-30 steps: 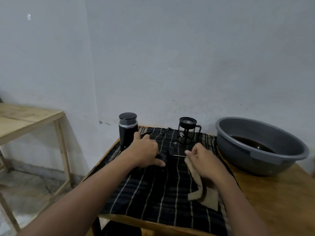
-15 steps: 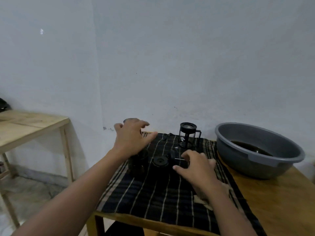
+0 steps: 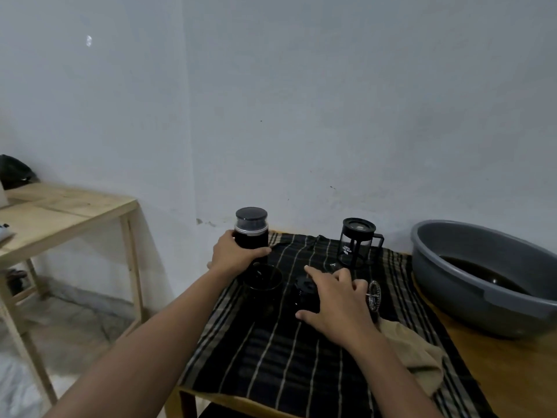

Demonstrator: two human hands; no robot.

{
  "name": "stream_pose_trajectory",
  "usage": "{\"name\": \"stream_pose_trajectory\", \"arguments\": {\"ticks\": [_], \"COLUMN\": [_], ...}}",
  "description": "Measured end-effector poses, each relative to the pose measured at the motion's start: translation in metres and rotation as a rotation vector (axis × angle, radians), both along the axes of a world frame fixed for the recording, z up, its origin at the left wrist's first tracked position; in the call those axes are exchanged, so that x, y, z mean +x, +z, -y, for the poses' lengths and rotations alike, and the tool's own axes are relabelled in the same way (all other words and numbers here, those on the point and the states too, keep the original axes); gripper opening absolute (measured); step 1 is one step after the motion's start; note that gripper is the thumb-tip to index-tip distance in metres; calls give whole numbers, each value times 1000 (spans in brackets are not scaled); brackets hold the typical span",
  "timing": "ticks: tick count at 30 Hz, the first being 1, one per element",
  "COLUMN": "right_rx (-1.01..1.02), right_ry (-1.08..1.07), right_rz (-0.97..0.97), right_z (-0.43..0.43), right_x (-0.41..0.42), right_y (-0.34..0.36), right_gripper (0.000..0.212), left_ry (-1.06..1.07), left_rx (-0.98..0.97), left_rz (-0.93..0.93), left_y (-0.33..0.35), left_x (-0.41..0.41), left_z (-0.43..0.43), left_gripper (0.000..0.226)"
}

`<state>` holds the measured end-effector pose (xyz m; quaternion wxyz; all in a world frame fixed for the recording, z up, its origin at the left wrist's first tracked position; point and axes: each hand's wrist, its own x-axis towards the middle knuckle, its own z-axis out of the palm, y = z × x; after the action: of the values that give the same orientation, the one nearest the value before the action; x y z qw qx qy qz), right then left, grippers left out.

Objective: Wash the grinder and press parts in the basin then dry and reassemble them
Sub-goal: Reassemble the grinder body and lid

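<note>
Head view, one frame. The grinder (image 3: pixel 251 233) is seen upright at the far left corner of the striped cloth (image 3: pixel 286 357), lid on. Its dark body is gripped by the left hand (image 3: pixel 232 254): the thumb is curled across the near side, and the fingers are wrapped behind it. An open black cup (image 3: pixel 262 277) is set just near of the grinder.

The right hand (image 3: pixel 337 300) is held palm down over a round black part (image 3: pixel 303 294), with fingers spread and forefinger stretched toward the far side. Whether the part is touched cannot be told. A wire-mesh plunger disc (image 3: pixel 373 295) is seen just right of this hand, and a tan rag (image 3: pixel 419 354) is crumpled near its wrist.

The glass press beaker (image 3: pixel 357 242) is placed upright at the far edge of the cloth. The grey basin (image 3: pixel 482 297), with dark water in it, is set on the wooden table (image 3: pixel 512 372) at the right, apart from the cloth.
</note>
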<state>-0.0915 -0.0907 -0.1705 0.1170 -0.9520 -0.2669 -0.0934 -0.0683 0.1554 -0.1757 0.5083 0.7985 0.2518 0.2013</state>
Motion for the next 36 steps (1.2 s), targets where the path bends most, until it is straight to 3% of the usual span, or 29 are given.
{"name": "stream_pose_trajectory", "arguments": {"ticks": [6,12,15,17,22,26,30,36], "right_rx": [90,673,983,1148,1248,1274,1263,1401], "right_ry": [66,165,160,207,307,245,219,290], "right_rz": [-38,-141,-127,-129,-68,13,58,51], "right_z": [-3,8,11,11,12,28,47,50], "right_x": [7,14,14,9,-13,-23,-30,-32], "right_y": [-11,5,20,29,44,49,55,59], "right_gripper": [96,98,97,93,85,78,59,57], "left_ry": [71,119,19,-22,-102,-182,-211,-299], "left_rx": [-38,-205,-395,-580,-907,-833,-751,-611], "left_rz": [69,391,527,517,495,478,567,692], "left_y": [6,65,100,116,130,130,133,132], "left_x": [-2,-33,-38,-38,-33,-35,-37,-36], "left_z": [-8,4,20,38,96,124,137,149], "left_gripper": [89,55,38,28,40,61,57,80]}}
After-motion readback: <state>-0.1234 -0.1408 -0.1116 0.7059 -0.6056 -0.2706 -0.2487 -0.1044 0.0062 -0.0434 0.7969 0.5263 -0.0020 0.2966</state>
